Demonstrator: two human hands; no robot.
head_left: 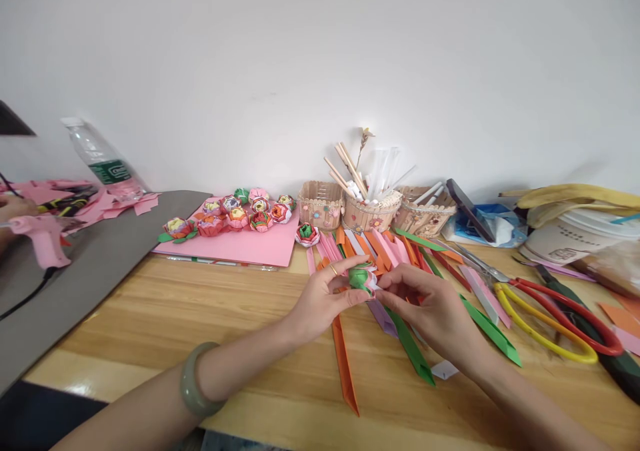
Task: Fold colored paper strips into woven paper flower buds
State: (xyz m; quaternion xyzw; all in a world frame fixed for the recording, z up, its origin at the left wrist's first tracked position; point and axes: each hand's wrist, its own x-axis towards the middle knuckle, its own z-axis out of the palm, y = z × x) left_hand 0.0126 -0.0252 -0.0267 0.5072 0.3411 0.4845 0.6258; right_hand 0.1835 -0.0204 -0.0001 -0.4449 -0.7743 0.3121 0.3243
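Near the middle, my left hand [325, 297] holds a small green and pale pink paper flower [361, 278] between thumb and fingers. My right hand [420, 304] is pinched at the flower's right side; a small pale bit shows at its fingertips, partly hidden. Folded paper strips in orange [345, 364], green [411, 351], pink and lilac lie under and behind both hands. Several finished paper flowers [237, 218] sit on a pink sheet [270, 245] at the back left, and one more flower [307, 235] stands by its right edge.
Three woven baskets [373, 216] stand along the wall, the middle one full of sticks. Scissors [545, 311] with red and yellow handles lie at right, near a white tub [565, 237]. At left are a bottle [107, 164], another person's hand [15, 207] and a pink glue gun [43, 237].
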